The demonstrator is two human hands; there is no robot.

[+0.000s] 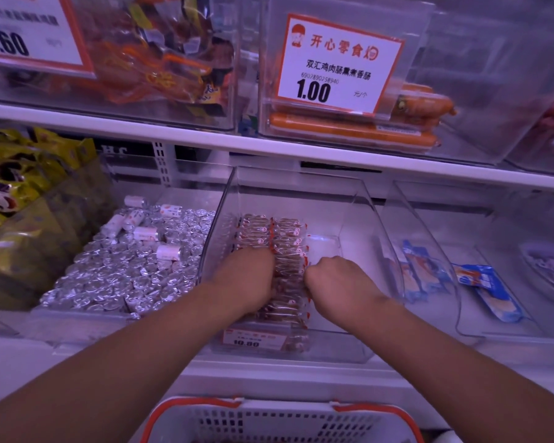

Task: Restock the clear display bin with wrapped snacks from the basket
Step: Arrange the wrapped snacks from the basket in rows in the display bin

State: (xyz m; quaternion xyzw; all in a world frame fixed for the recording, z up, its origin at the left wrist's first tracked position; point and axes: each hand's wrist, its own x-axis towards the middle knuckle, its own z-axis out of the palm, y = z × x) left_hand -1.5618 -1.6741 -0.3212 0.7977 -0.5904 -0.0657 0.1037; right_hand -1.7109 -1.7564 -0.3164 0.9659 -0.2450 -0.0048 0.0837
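Both hands reach into the clear display bin (359, 199): left hand (248, 279) and right hand (335, 279) curl fingers down, squaring the wrapped snacks (288, 241) between them into neat rows.

Bare forearms, no sleeves; hands (288, 279) ungloved, no jewellery.

to the left on the lower shelf sits a bin of silver foil-wrapped pieces (122, 273) with a few white rolls (146, 233) lying on top. further left, yellow bags (20, 174) are piled up. to the right, a clear bin holds blue packets (419, 273), and another blue packet (490, 292) lies beyond it. on the upper shelf (205, 139), orange sausages (352, 131) lie behind a price card (339, 63) reading 1.00; orange-wrapped packs (160, 59), possibly dried meat, fill the neighbouring bin.
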